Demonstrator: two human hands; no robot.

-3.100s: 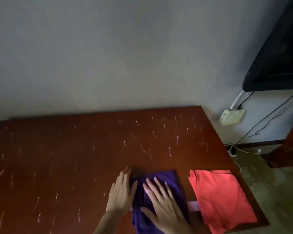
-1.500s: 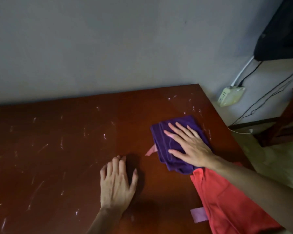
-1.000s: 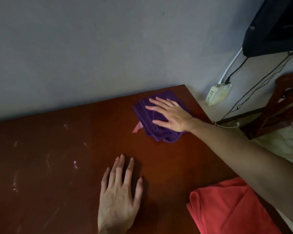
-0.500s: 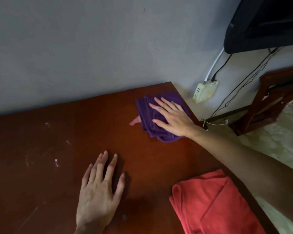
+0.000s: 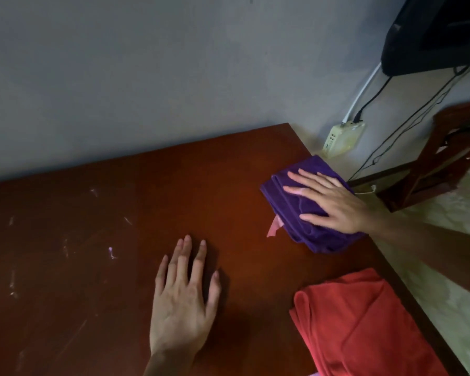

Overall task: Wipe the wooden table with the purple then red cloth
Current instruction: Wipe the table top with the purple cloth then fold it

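Note:
The wooden table [image 5: 92, 267] is dark reddish brown and shows pale streaks on its left part. A folded purple cloth [image 5: 291, 202] with a pink tag lies at the table's right edge, partly over it. My right hand [image 5: 329, 200] presses flat on this cloth, fingers spread and pointing left. My left hand [image 5: 183, 299] rests flat on the bare wood near the front, fingers apart, holding nothing. A folded red cloth [image 5: 364, 327] lies at the front right corner, apart from both hands.
A grey wall runs behind the table. To the right, a white power adapter [image 5: 342, 138] with cables hangs on the wall under a dark screen [image 5: 434, 33]. A wooden chair [image 5: 440, 164] stands on the pale floor beyond the table's right edge.
My right hand slid the purple cloth from the table's back right corner toward me along the right edge. My left hand stayed flat on the wood. The streaks at the back right are gone.

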